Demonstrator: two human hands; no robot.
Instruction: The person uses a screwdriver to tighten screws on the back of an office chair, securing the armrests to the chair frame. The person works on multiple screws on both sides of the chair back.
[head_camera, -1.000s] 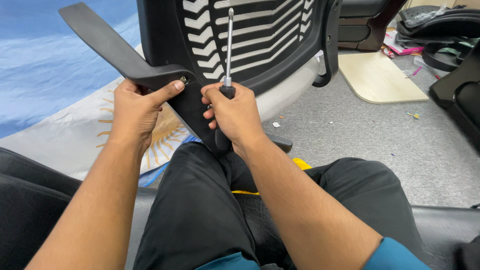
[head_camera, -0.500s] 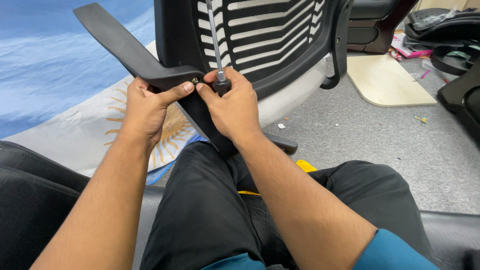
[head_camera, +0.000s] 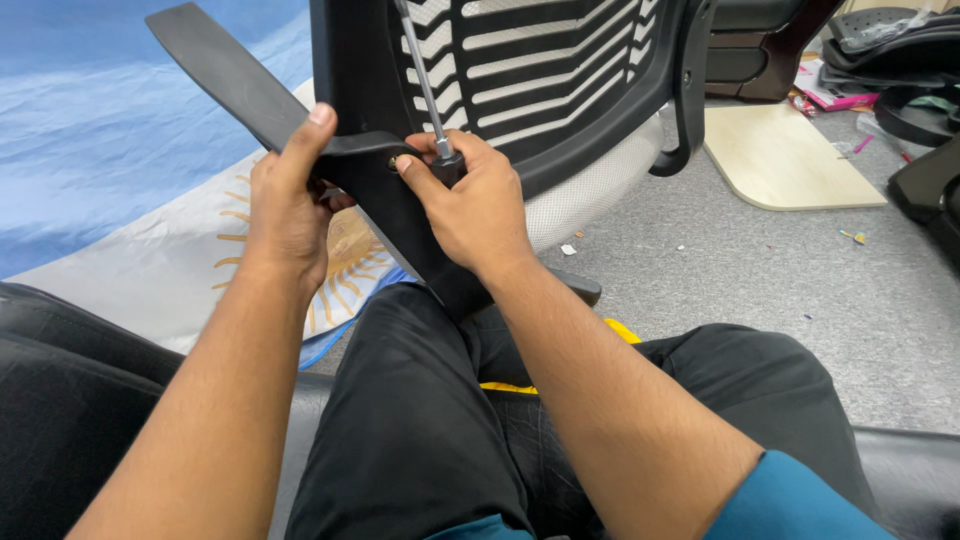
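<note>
The black armrest (head_camera: 235, 85) is a flat, elongated plastic piece slanting up and away to the left of the left grip (head_camera: 285, 205), its bracket end pressed against the chair back (head_camera: 560, 70), a black slatted frame standing upright. The screwdriver (head_camera: 425, 90), thin metal shaft tilted upward, rises from the right grip (head_camera: 475, 205).
</note>
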